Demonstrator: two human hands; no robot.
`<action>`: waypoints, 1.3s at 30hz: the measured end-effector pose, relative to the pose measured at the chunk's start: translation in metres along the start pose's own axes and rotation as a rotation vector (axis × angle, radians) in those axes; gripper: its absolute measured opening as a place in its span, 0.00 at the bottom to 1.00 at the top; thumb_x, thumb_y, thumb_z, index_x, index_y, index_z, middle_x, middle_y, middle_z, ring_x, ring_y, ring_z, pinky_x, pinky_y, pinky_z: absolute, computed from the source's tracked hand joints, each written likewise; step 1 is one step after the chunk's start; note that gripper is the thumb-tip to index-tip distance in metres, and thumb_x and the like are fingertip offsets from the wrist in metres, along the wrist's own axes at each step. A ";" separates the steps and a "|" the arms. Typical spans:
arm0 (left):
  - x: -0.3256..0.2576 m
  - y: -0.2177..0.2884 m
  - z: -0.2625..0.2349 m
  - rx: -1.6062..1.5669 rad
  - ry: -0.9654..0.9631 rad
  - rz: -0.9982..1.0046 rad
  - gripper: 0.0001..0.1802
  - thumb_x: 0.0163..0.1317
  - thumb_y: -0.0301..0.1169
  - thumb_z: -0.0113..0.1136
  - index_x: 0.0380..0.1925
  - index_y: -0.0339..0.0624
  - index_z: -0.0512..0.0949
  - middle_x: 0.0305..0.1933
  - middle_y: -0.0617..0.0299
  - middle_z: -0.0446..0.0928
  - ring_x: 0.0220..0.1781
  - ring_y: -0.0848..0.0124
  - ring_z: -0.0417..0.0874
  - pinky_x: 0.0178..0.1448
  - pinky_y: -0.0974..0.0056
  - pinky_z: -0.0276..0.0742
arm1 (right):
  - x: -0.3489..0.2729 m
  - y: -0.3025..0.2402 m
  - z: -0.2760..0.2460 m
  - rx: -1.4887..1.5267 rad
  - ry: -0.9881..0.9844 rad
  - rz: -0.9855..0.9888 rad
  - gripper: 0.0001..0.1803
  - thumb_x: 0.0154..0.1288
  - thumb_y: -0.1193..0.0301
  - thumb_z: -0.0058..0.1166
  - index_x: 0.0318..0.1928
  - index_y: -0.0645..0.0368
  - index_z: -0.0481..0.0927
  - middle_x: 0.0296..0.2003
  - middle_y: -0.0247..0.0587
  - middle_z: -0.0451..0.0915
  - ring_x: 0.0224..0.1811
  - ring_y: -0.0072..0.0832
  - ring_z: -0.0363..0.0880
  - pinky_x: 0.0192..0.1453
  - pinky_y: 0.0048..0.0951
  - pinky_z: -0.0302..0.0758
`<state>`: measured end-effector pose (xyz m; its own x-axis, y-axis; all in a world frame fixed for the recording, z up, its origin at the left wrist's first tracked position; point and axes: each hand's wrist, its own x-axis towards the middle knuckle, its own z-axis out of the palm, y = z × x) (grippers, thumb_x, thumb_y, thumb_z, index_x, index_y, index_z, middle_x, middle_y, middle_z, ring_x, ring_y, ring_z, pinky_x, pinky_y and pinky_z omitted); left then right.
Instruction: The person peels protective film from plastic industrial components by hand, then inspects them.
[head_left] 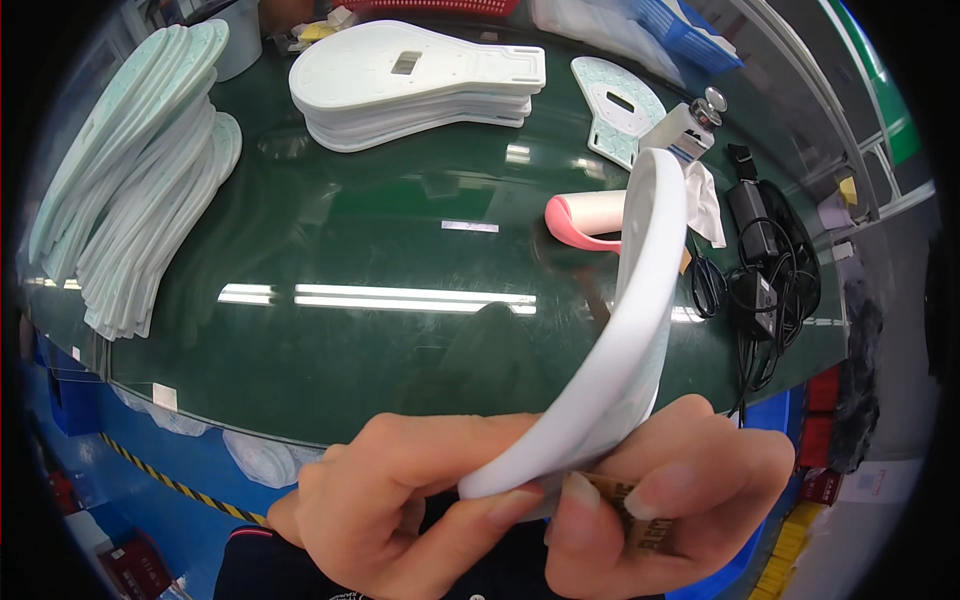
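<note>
My left hand (400,490) is closed on the lower end of a white, curved plastic panel (612,370) that stands on edge, its thick rim toward me. Thumb and fingers pinch the rim from both sides. Close by, my right hand (700,480) is curled at the panel's other face. Between its thumb and fingertips is a small brown printed strip (648,537), mostly covered by the fingers. Whether the strip touches the panel I cannot tell. Behind the panel lies a pink-handled lint roller (590,212), partly hidden.
Stacks of white panels stand at the far left (150,180) and back middle (420,80) of the green table (350,370). At the right are a single panel piece (595,85), a metal-topped bottle (680,130), a white cloth (708,205), black scissors (706,288) and cabled adapters (755,235).
</note>
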<state>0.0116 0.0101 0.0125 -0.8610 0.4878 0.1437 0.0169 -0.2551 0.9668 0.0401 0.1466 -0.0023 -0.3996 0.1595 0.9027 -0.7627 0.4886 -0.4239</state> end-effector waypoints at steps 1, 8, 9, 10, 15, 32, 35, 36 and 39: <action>0.000 0.000 -0.001 0.011 0.001 0.007 0.15 0.55 0.33 0.53 0.34 0.34 0.61 0.29 0.55 0.73 0.28 0.79 0.72 0.33 0.76 0.67 | 0.001 0.003 -0.006 -0.022 -0.091 -0.029 0.15 0.44 0.79 0.57 0.32 0.65 0.65 0.19 0.38 0.71 0.18 0.17 0.68 0.28 0.12 0.65; 0.003 -0.001 -0.001 -0.001 -0.047 0.037 0.15 0.55 0.32 0.52 0.34 0.33 0.61 0.31 0.55 0.73 0.29 0.79 0.73 0.35 0.75 0.67 | 0.006 -0.029 -0.001 0.010 -0.194 0.412 0.20 0.44 0.85 0.50 0.36 0.62 0.54 0.12 0.41 0.68 0.08 0.21 0.66 0.15 0.19 0.67; 0.002 -0.002 -0.002 0.006 -0.039 0.037 0.15 0.55 0.32 0.52 0.34 0.33 0.61 0.31 0.55 0.73 0.29 0.79 0.73 0.35 0.75 0.67 | 0.007 -0.027 -0.002 0.021 -0.195 0.413 0.20 0.44 0.85 0.50 0.36 0.62 0.54 0.12 0.41 0.68 0.08 0.21 0.66 0.15 0.19 0.67; 0.000 -0.003 -0.002 0.003 -0.022 0.034 0.15 0.55 0.33 0.52 0.34 0.33 0.61 0.30 0.55 0.73 0.29 0.79 0.73 0.35 0.76 0.67 | 0.008 -0.025 -0.003 0.036 -0.248 0.420 0.20 0.45 0.85 0.49 0.36 0.62 0.54 0.11 0.41 0.67 0.08 0.21 0.67 0.14 0.19 0.67; 0.001 -0.002 0.000 0.003 -0.002 0.017 0.16 0.55 0.34 0.53 0.33 0.34 0.62 0.29 0.58 0.72 0.28 0.80 0.71 0.33 0.77 0.66 | 0.001 -0.030 0.007 0.047 -0.090 0.440 0.17 0.46 0.84 0.47 0.35 0.63 0.55 0.10 0.40 0.68 0.08 0.22 0.69 0.13 0.21 0.70; 0.008 0.002 -0.005 -0.181 -0.032 -0.067 0.13 0.55 0.34 0.49 0.31 0.33 0.64 0.27 0.58 0.72 0.26 0.82 0.68 0.31 0.78 0.61 | -0.035 0.040 -0.087 -0.435 0.552 0.772 0.15 0.57 0.71 0.47 0.43 0.66 0.68 0.29 0.36 0.71 0.32 0.20 0.70 0.44 0.24 0.68; 0.013 -0.001 -0.007 -0.153 -0.016 -0.039 0.13 0.55 0.34 0.47 0.32 0.32 0.64 0.30 0.57 0.72 0.29 0.80 0.69 0.35 0.77 0.63 | -0.059 0.062 -0.113 -1.263 0.128 0.800 0.19 0.60 0.65 0.43 0.49 0.61 0.68 0.44 0.45 0.70 0.49 0.35 0.65 0.51 0.31 0.62; 0.016 -0.005 -0.010 -0.155 -0.019 -0.034 0.13 0.55 0.34 0.47 0.32 0.32 0.64 0.30 0.57 0.72 0.29 0.80 0.69 0.35 0.77 0.63 | -0.061 0.064 -0.111 -1.274 0.137 0.765 0.19 0.59 0.65 0.45 0.49 0.62 0.68 0.48 0.48 0.67 0.52 0.38 0.61 0.54 0.32 0.59; 0.029 -0.010 -0.014 -0.304 0.009 -0.038 0.15 0.61 0.32 0.41 0.42 0.30 0.64 0.39 0.57 0.70 0.40 0.78 0.70 0.45 0.73 0.65 | -0.060 0.057 -0.091 -1.047 0.182 0.742 0.18 0.58 0.70 0.46 0.50 0.61 0.68 0.49 0.46 0.67 0.52 0.36 0.63 0.54 0.31 0.60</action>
<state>-0.0210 0.0149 0.0043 -0.8626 0.4948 0.1056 -0.1670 -0.4755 0.8637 0.0670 0.2430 -0.0734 -0.4153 0.7532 0.5101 0.4014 0.6549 -0.6402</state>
